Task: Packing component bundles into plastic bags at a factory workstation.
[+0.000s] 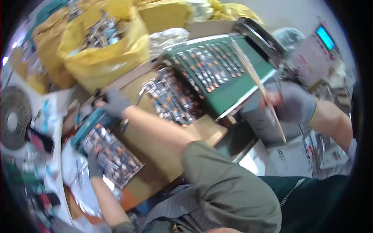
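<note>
My grey knit-gloved right hand (295, 105), fingers curled, pinches thin wooden sticks (254, 75) slanting across the flat green tray (233, 95); my left is out of view.

Blurred, cut off and hard to read

Motion blur smears the small packets (206, 68) on the green tray (233, 91) at one o'clock; my right hand (289, 105) hides the stick's (258, 83) middle, and my right forearm leaves the frame at three.
</note>
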Available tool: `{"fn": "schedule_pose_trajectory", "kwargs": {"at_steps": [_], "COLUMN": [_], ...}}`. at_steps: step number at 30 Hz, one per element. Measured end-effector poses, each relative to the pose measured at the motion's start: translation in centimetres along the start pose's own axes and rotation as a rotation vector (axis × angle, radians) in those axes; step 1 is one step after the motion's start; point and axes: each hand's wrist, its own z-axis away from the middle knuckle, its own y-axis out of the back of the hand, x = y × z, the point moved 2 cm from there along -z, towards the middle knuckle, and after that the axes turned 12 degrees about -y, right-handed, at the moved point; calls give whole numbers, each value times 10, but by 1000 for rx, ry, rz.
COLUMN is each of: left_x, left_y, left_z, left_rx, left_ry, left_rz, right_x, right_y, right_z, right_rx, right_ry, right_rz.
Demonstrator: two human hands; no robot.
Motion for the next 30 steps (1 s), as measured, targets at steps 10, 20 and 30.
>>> {"fn": "schedule_pose_trajectory", "kwargs": {"at_steps": [10, 20, 30], "left_x": [-50, -115, -105], "left_y": [-169, -238, -262], "left_z": [-2, -15, -40], "left_rx": [-340, -154, 148], "left_ry": [-941, -895, -531], "left_rz": [-1432, -1452, -1458], "right_x": [120, 293, 123], "right_y": [167, 430, 156], "right_z": [65, 69, 63], "right_rx": [425, 950, 81], "right_ry": [237, -932, -28], "right_rz": [453, 534, 705]}}
